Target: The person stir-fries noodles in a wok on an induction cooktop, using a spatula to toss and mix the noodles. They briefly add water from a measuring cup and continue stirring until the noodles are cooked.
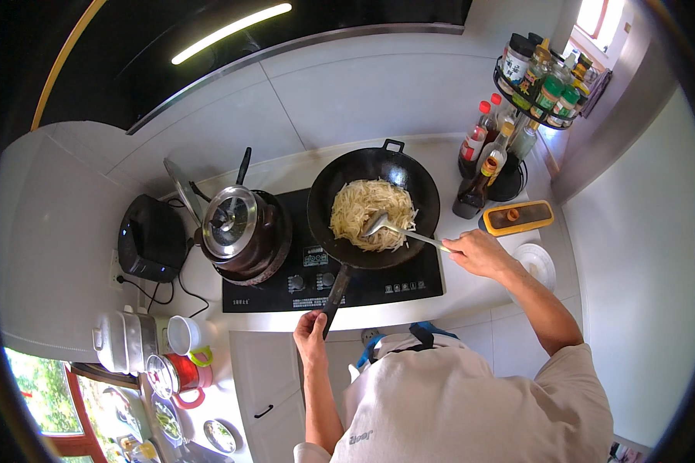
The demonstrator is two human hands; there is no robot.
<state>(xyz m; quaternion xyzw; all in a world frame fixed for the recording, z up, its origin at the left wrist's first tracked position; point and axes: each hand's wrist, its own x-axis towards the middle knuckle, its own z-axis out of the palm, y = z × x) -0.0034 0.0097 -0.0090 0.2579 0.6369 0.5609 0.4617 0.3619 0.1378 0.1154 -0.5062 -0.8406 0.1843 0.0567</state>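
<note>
A black wok (423, 179) stands over the right side of the black glass cooktop (376, 289). Pale shredded food, cut in thin strips, (370, 202) lies in its middle. My left hand (311, 335) is closed on the end of the wok's dark handle (338, 292). In my right hand (480, 253) is the light handle of a metal spatula (412, 234); its head rests in the shreds, on their lower right part.
Left of the wok, a dark pot with a glass lid (229, 223) sits in another pan. Sauce bottles (473, 191), a yellow-rimmed container (518, 217) and a white plate (534, 263) stand on the right. A spice rack (533, 101) is above. A glass pitcher (185, 373) stands lower left.
</note>
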